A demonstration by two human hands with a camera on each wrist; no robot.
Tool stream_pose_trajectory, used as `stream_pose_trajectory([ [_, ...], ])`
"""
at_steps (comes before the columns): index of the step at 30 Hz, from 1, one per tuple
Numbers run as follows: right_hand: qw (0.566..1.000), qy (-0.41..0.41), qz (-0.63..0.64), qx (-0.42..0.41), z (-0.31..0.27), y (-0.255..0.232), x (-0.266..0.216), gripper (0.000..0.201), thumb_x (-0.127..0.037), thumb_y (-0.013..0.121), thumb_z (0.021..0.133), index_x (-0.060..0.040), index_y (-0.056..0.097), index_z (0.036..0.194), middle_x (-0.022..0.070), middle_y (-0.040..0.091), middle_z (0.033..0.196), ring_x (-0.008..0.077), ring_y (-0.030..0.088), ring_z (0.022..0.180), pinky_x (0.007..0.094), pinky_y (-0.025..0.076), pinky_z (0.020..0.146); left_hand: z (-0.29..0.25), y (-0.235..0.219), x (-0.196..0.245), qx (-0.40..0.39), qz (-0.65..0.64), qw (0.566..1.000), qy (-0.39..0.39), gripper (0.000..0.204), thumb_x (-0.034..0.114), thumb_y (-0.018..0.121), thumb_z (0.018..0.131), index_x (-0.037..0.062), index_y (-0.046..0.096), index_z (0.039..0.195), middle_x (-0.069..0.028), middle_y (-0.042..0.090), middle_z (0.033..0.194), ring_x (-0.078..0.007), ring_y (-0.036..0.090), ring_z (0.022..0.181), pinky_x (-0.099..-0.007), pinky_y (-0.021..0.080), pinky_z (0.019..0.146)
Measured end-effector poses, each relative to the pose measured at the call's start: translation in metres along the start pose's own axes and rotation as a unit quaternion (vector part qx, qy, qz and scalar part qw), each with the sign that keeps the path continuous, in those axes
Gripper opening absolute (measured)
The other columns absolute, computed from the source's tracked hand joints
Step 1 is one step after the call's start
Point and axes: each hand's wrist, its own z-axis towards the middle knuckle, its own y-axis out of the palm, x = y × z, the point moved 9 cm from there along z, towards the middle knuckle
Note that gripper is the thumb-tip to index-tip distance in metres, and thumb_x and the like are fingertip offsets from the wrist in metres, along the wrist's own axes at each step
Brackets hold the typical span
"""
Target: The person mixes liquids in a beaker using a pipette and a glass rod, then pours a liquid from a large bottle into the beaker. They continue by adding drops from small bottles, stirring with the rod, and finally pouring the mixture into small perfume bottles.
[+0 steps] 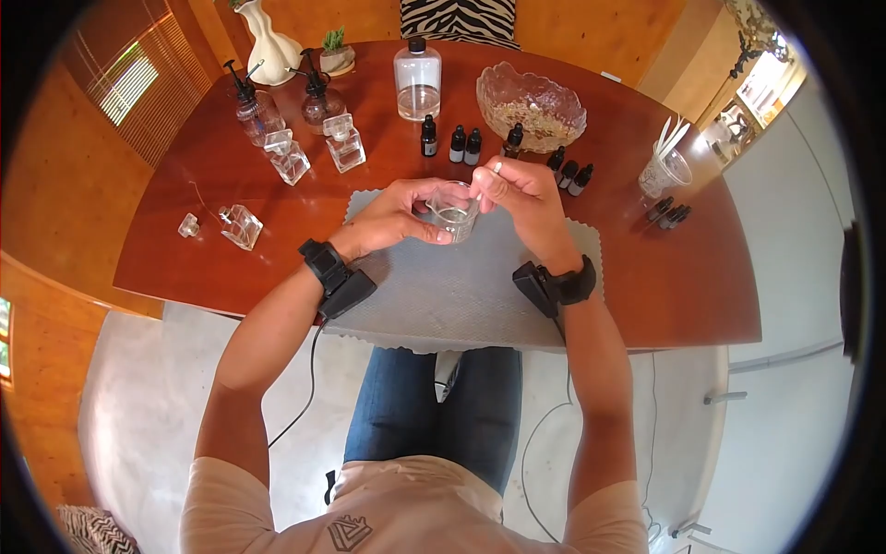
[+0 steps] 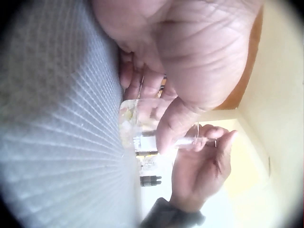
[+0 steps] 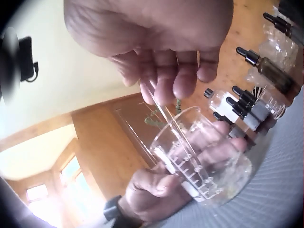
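Observation:
A clear glass beaker (image 1: 453, 218) with white markings stands over the grey mat, a little clear liquid low inside it. The left hand (image 1: 402, 218) curls round its left side, thumb at the front; the left wrist view shows the same thumb and fingers about the beaker (image 2: 135, 118). Above the rim, the right hand (image 1: 519, 192) pinches a thin clear rod between thumb and fingers. In the right wrist view the rod (image 3: 172, 121) slants down into the beaker (image 3: 232, 178), under the right hand's fingertips (image 3: 164, 90).
Small black-capped bottles (image 1: 458, 145) stand behind the hands, with a large clear bottle (image 1: 417, 88) and a glass bowl (image 1: 531, 106) farther back. Square glass bottles (image 1: 345, 150) are at the left. A cup of white sticks (image 1: 664, 173) stands at the right. The grey mat (image 1: 434, 295) lies in front.

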Motion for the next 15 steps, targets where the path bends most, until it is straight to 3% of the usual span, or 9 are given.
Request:
stream_pose_trajectory([
  [1, 0.999, 0.01, 0.026, -0.016, -0.0008, 0.0031, -0.0001, 0.033, -0.024, 0.062, 0.102, 0.003, 0.064, 0.083, 0.0009, 0.055, 0.068, 0.0063, 0.047, 0.066, 0.0258, 0.04, 0.059, -0.0001, 0.0003, -0.0003, -0.004, 0.004, 1.0, 0.001, 0.067, 0.007, 0.086, 0.077, 0.0057, 0.06, 0.138, -0.0043, 0.067, 0.131, -0.0155, 0.061, 0.119, -0.0327, 0.045, 0.102],
  [4, 0.999, -0.006, -0.019, 0.043, 0.0008, -0.002, 0.0036, 0.033, -0.024, 0.062, 0.102, 0.0028, 0.064, 0.083, 0.0008, 0.056, 0.069, 0.0065, 0.049, 0.066, 0.0257, 0.04, 0.059, 0.0007, -0.0009, -0.0012, 0.005, 0.004, 1.0, 0.013, 0.067, 0.007, 0.086, 0.076, 0.0054, 0.06, 0.138, -0.0043, 0.067, 0.13, -0.0152, 0.061, 0.117, -0.0317, 0.045, 0.101],
  [7, 1.0, 0.005, 0.008, -0.027, 0.0011, 0.0047, 0.0041, 0.032, -0.023, 0.062, 0.102, 0.0025, 0.065, 0.083, 0.0008, 0.058, 0.07, 0.007, 0.051, 0.067, 0.0253, 0.041, 0.06, -0.0002, 0.0005, -0.0025, -0.006, -0.022, 1.0, -0.004, 0.067, 0.006, 0.085, 0.076, 0.0053, 0.06, 0.138, -0.0045, 0.067, 0.13, -0.0151, 0.061, 0.118, -0.0312, 0.044, 0.102],
  [10, 0.998, 0.018, 0.062, 0.007, -0.0004, 0.0006, 0.0031, 0.03, -0.022, 0.063, 0.102, 0.0023, 0.066, 0.084, 0.0012, 0.059, 0.072, 0.0072, 0.052, 0.068, 0.025, 0.042, 0.061, -0.001, 0.0013, 0.002, -0.007, -0.014, 1.0, -0.002, 0.066, 0.005, 0.085, 0.076, 0.0053, 0.06, 0.137, -0.0041, 0.067, 0.129, -0.0147, 0.061, 0.118, -0.0311, 0.045, 0.101],
  [13, 0.999, -0.006, 0.005, 0.044, 0.0009, -0.0041, 0.004, 0.03, -0.022, 0.063, 0.101, 0.0023, 0.066, 0.084, 0.0012, 0.06, 0.072, 0.0075, 0.053, 0.067, 0.0246, 0.042, 0.063, 0.0003, 0.0006, 0.0003, 0.004, -0.031, 0.999, 0.014, 0.064, 0.006, 0.085, 0.077, 0.006, 0.062, 0.136, -0.0033, 0.067, 0.128, -0.0142, 0.06, 0.118, -0.0308, 0.045, 0.1],
  [15, 0.999, 0.018, 0.039, 0.001, -0.0002, 0.0008, 0.0045, 0.03, -0.022, 0.064, 0.101, 0.0023, 0.066, 0.084, 0.0013, 0.059, 0.071, 0.0076, 0.052, 0.067, 0.0251, 0.042, 0.062, -0.0007, 0.0001, -0.0008, -0.001, -0.017, 1.0, -0.01, 0.064, 0.005, 0.085, 0.076, 0.0062, 0.062, 0.136, -0.003, 0.067, 0.129, -0.0142, 0.06, 0.118, -0.0309, 0.045, 0.1],
])
